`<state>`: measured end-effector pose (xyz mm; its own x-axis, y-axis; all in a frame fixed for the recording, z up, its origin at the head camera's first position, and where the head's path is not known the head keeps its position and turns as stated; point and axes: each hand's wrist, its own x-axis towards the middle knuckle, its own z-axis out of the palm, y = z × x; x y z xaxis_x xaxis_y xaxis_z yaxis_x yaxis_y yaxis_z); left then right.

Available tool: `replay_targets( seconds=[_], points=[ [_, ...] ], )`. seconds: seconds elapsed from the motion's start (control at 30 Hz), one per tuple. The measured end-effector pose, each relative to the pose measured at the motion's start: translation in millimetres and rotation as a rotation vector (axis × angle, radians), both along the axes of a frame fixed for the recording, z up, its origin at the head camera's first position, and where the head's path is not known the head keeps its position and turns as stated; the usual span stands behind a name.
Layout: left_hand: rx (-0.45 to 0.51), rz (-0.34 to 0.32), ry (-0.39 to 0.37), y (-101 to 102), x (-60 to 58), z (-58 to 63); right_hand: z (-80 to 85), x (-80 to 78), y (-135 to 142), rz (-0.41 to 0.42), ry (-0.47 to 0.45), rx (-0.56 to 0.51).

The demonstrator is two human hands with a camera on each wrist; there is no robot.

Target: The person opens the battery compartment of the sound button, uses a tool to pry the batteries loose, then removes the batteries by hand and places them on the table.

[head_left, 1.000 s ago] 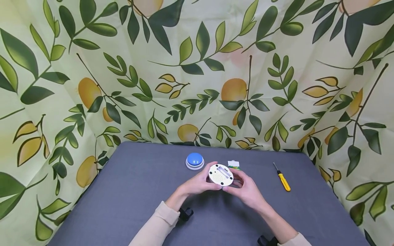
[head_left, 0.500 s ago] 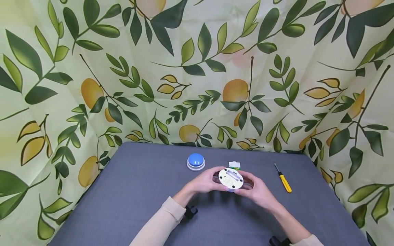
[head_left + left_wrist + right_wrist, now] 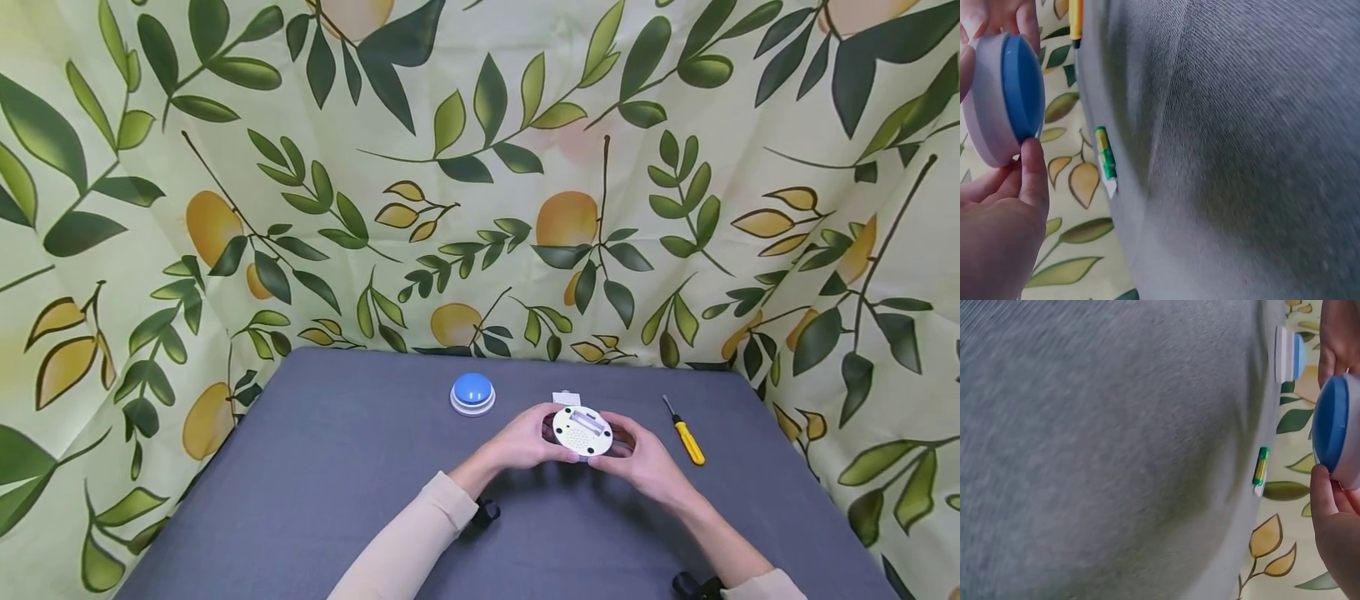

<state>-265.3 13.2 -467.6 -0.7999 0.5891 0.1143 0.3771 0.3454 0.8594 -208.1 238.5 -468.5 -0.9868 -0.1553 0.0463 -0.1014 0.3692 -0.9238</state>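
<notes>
Both hands hold a round white push button with a blue top above the table. Its underside faces the head camera, showing dark feet, small speaker holes and an uncovered battery slot with no battery visible in it. The blue top points down towards the table. My left hand grips the left rim between thumb and fingers. On the opposite rim, my right hand does the same. Behind the button lies a small white piece, with a green-and-yellow battery beside it in the left wrist view.
A second blue-topped push button stands on the grey table, left of the hands. Over to the right lies a yellow-handled screwdriver. A leaf-patterned cloth hangs behind the table.
Both hands have carried the held button to the right, its underside still facing up to the head camera. It now covers the battery behind it in the head view.
</notes>
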Motion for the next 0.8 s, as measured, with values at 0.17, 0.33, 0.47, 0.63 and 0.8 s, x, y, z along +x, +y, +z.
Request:
replay_targets(
  seconds=[0.17,0.33,0.47,0.63,0.8],
  points=[
    [-0.056,0.043,0.063,15,-0.8,-3.5,-5.8,-2.4,8,-0.04,-0.01,0.008],
    [-0.119,0.118,0.126,31,0.7,-9.0,-12.3,-5.0,18,-0.074,-0.014,-0.006],
    [-0.134,0.165,0.141,43,0.2,-12.2,-15.4,-6.9,25,-0.093,-0.002,0.001],
    [-0.119,0.174,0.152,55,-5.6,-13.6,-15.0,-8.6,32,-0.134,0.005,0.04],
    [-0.128,0.181,0.15,63,-13.0,-15.5,-14.6,-10.3,35,-0.155,0.019,0.091]
  ],
)
